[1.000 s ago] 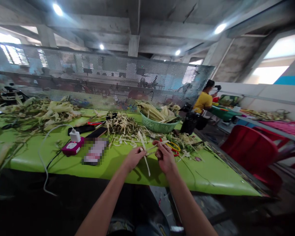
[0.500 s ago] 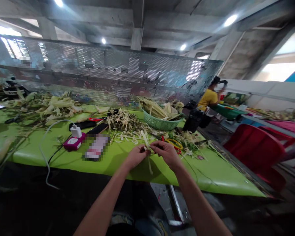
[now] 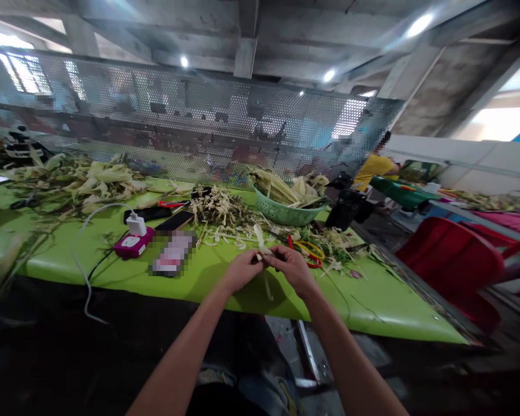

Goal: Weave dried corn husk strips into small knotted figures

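Observation:
Between my two hands is a pale strip of corn husk [image 3: 259, 236]; one part of it stands up above the fingers and a thin tail hangs below. My left hand [image 3: 244, 270] pinches it from the left, fingers closed. My right hand [image 3: 291, 266] is closed on it from the right, its fingertips meeting those of the left. Both hands are held over the front part of the green table [image 3: 190, 292]. Just beyond my right hand lie yellow-and-red-handled scissors [image 3: 311, 251]. Behind the hands is a pile of small tied husk pieces [image 3: 220, 207].
A green basket [image 3: 288, 214] holds dried husks. Left of my hands are a phone [image 3: 173, 254], a dark phone [image 3: 176, 221] and a purple power socket [image 3: 133, 242] with a cable. More husks [image 3: 99, 176] are heaped at left. A red chair [image 3: 450, 254] and a person in yellow [image 3: 370, 170] are at right.
My hands have come closer together on the husk strip, the right fingertips now against the left. The view has shifted slightly. The person in yellow has leaned toward the green table.

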Motion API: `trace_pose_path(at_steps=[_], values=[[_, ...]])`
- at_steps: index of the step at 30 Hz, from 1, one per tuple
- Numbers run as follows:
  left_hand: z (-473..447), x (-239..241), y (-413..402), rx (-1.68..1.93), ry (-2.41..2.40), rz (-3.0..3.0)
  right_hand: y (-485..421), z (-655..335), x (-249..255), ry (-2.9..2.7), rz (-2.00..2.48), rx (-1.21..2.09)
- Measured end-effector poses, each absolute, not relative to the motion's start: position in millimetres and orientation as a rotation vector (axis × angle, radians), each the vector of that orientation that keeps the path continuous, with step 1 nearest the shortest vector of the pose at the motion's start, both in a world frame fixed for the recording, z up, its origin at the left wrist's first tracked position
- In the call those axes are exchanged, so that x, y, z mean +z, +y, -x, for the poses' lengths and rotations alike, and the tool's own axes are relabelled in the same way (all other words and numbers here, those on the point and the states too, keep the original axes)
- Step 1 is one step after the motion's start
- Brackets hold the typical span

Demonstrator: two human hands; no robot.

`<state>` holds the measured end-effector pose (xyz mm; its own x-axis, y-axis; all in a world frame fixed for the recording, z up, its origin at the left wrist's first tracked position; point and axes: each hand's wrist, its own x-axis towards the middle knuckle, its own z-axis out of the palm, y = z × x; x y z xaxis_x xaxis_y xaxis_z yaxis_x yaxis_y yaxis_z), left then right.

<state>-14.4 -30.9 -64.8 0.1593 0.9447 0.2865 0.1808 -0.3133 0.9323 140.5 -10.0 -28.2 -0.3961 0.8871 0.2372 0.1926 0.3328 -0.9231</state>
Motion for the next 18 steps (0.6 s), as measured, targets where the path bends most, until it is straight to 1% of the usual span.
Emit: trace_pose_path(at_steps=[10,14,18], values=[[14.9,-61.1,-32.6,1.199,1.132,-1.687,-11.1,-137.2,-26.3,-1.91,0.935,1.07],[15.3,-62.8,-30.9,1.18,1.097,-1.697,-12.6,-135.3,-22.5,-1.975,0.967,1.008],[14.9,-63.4,-30.1,1.189,1.088,-1.67,-9.6,-135.1,-24.9,-1.895,0.994,1.038]])
